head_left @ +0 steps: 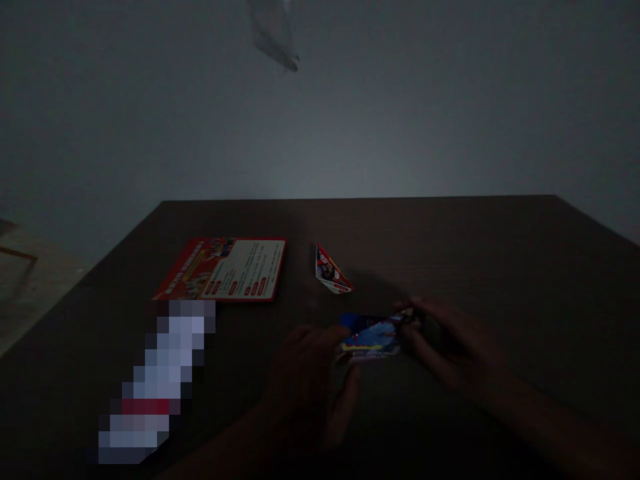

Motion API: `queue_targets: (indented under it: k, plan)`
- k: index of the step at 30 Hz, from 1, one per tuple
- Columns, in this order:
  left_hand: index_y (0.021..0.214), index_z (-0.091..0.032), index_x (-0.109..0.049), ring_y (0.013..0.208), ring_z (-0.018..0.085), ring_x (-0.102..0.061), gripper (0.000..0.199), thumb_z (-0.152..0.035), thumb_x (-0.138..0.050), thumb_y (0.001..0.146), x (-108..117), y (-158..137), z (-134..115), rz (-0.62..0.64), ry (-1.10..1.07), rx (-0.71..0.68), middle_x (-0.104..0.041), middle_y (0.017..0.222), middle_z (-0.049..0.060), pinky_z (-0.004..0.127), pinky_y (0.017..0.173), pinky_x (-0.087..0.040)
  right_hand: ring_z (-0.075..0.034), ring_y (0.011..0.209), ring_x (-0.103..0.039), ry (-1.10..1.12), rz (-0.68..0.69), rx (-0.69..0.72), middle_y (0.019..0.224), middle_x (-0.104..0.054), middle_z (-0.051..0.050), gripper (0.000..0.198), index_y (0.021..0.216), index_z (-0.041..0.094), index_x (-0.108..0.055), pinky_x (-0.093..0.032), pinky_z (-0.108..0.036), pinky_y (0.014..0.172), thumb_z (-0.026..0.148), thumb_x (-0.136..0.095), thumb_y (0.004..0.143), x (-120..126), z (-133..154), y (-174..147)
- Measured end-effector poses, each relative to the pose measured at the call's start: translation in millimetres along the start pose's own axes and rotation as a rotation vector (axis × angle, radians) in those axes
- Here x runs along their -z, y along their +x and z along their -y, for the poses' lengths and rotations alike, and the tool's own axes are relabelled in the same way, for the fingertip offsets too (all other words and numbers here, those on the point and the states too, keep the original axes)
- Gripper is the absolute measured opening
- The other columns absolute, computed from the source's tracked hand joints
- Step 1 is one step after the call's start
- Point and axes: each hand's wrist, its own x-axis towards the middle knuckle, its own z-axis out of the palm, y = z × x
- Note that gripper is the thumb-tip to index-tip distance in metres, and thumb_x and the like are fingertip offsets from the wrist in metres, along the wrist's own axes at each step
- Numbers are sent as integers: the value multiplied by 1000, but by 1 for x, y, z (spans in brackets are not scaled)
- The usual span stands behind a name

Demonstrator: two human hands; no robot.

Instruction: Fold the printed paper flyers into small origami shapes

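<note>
A blue, glossy printed sheet (373,335) with several colours sits low over the table between my two hands, and it looks folded. My left hand (310,373) has its fingers curled at the sheet's left edge, with the thumb near its lower edge. At the right end, my right hand (450,340) pinches the sheet's corner between thumb and fingers. Just beyond stands a small red and white piece of folded printed paper (331,272), shaped like a triangle. Dim light hides the finer details of the fingers.
A red and white printed booklet (250,270) lies left of centre. Closer to me on that side is a long, pale pixelated item (160,373). The dark wooden table (450,240) meets a grey wall (400,100), where a clear plastic bag (274,37) hangs.
</note>
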Motion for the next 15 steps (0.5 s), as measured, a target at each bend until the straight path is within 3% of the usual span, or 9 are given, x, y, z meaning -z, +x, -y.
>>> queue_targets:
  k: [4, 8, 15]
  plan:
    - [112, -16, -41, 66, 20, -60, 34, -15, -52, 80, -1, 4, 1, 137, 55, 52, -64, 78, 5, 35, 62, -46, -21, 96, -66, -65, 82, -112, 111, -67, -11, 43, 124, 22, -54, -56, -32, 81, 13, -61, 82, -3, -6, -1]
    - [109, -16, -42, 73, 24, -62, 30, -17, -52, 81, -2, 4, 2, 226, 73, 86, -66, 90, 8, 41, 65, -46, -22, 100, -65, -64, 162, -164, 114, -66, -12, 38, 121, 21, -57, -55, -35, 84, 17, -60, 83, -4, -13, -3]
    - [105, -17, -43, 71, 23, -59, 26, -16, -52, 80, -1, 3, 1, 244, 101, 95, -64, 85, 7, 39, 63, -43, -20, 87, -68, -24, 226, -215, 105, -69, -12, 35, 118, 16, -58, -57, -31, 73, 20, -59, 83, -4, -13, -2]
